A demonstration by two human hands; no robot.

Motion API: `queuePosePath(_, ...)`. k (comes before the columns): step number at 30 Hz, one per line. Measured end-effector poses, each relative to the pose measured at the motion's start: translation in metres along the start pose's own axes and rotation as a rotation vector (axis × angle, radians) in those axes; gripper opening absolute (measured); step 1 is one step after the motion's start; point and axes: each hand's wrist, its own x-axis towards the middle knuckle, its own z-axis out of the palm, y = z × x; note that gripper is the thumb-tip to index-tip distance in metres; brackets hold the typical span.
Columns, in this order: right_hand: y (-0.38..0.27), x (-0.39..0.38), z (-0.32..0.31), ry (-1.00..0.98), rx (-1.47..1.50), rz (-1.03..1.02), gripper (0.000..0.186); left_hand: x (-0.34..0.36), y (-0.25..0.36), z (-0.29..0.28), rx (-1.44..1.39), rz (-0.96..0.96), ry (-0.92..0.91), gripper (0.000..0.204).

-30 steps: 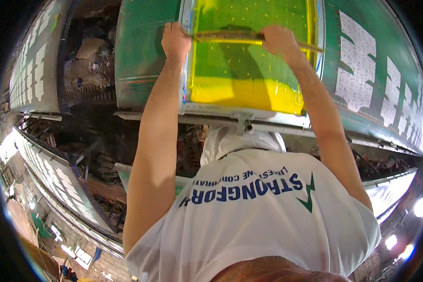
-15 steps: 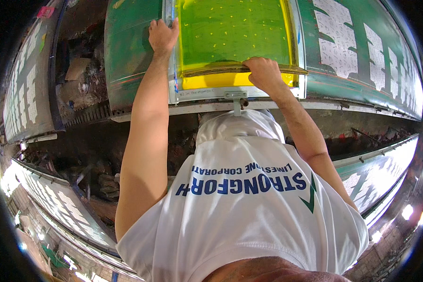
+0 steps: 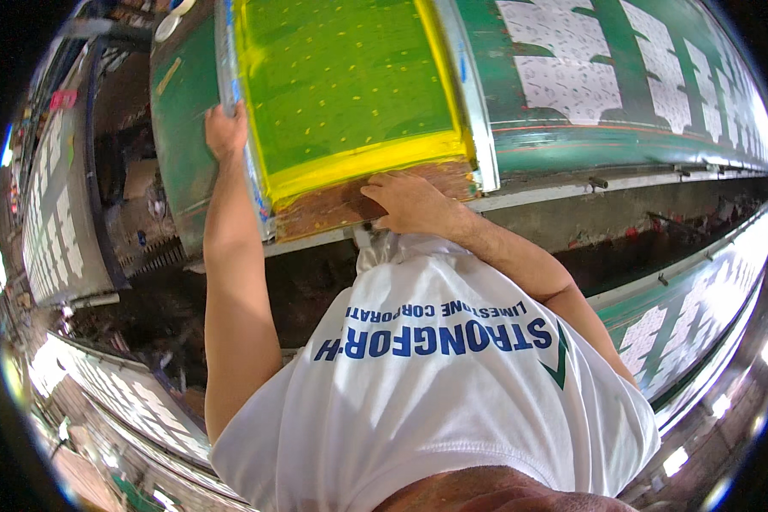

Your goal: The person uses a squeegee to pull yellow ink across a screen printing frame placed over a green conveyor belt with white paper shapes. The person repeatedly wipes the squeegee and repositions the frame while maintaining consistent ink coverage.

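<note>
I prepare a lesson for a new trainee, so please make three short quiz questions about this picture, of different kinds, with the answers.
1. True or false: the left hand is at the left side of the screen frame.
2. The wooden squeegee under the right hand lies at which part of the frame? A) far end B) middle C) near end
3. Fill in: the patterned white pieces lie on a ____ table.

Key: 1. True. 2. C. 3. Green.
</note>
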Motion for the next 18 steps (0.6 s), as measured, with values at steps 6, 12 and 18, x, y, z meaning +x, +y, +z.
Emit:
queuePosePath(6,0.105,-0.021,-0.051,0.533,0.088,0.242,0.052,0.004,-0.013,0.011,-0.035,0.019,0.024,0.056)
queuePosePath(12,0.182,-0.019,-0.068,0.570,0.147,0.622,0.057,0.002,-0.006,0.001,-0.041,0.005,-0.015,0.053)
queuePosePath(18,0.171,-0.005,-0.069,0.621,0.081,0.651,0.046,0.000,-0.006,-0.002,-0.066,0.019,0.003,0.055)
